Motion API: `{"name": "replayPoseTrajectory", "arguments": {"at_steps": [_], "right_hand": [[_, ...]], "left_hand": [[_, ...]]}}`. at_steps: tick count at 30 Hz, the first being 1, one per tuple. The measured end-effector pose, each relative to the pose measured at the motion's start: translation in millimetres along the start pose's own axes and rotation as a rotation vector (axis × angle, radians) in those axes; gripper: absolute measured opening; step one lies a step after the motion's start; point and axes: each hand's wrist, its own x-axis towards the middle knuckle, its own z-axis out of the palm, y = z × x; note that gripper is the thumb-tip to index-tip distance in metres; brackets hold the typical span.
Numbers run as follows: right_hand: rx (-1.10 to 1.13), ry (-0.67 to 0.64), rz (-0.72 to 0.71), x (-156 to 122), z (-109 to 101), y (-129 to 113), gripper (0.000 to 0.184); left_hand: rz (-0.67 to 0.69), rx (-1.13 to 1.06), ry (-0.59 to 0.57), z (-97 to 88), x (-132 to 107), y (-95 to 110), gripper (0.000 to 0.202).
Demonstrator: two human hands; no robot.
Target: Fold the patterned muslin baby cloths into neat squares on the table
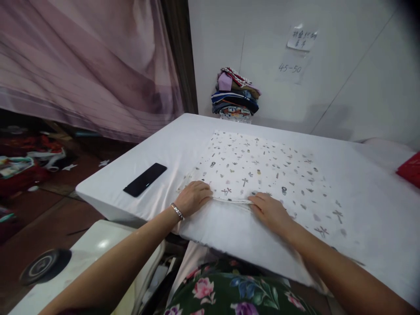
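Your cloth (249,164), white with small palm trees and other little prints, lies spread flat on the white table (177,135) in front of you. Its near edge, where more than one layer shows, runs between your two hands. Your left hand (194,197) rests at that edge near the cloth's left corner, fingers curved down on it; whether they grip or only press, you cannot tell from here. Your right hand (271,212) has the same edge pinched between thumb and fingers. A silver bracelet (177,211) circles your left wrist. A black phone (145,180) lies on the table to the left of the cloth, well apart from it. Past the table's far edge, a stack of folded clothes (234,96) stands against the wall (269,105), with handwritten notes (302,40) to its upper right
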Motion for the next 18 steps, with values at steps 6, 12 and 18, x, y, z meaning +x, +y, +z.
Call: {"name": "replayPoseTrajectory", "arguments": {"at_steps": [6,12,18], "right_hand": [[0.035,-0.009,-0.041,-2.8,-0.3,0.1,0.027],[0.014,0.048,-0.079,0.8,-1.6,-4.7,0.026],[-0.043,0.017,-0.086,1.3,-0.3,-3.8,0.026]], "left_hand": [[-0.022,0.010,-0.054,-3.6,1.3,-1.8,0.024],[-0.014,0.042,-0.082,-3.6,4.0,0.6,0.024],[-0.022,0.161,-0.042,-1.5,8.2,1.2,0.023]]}}
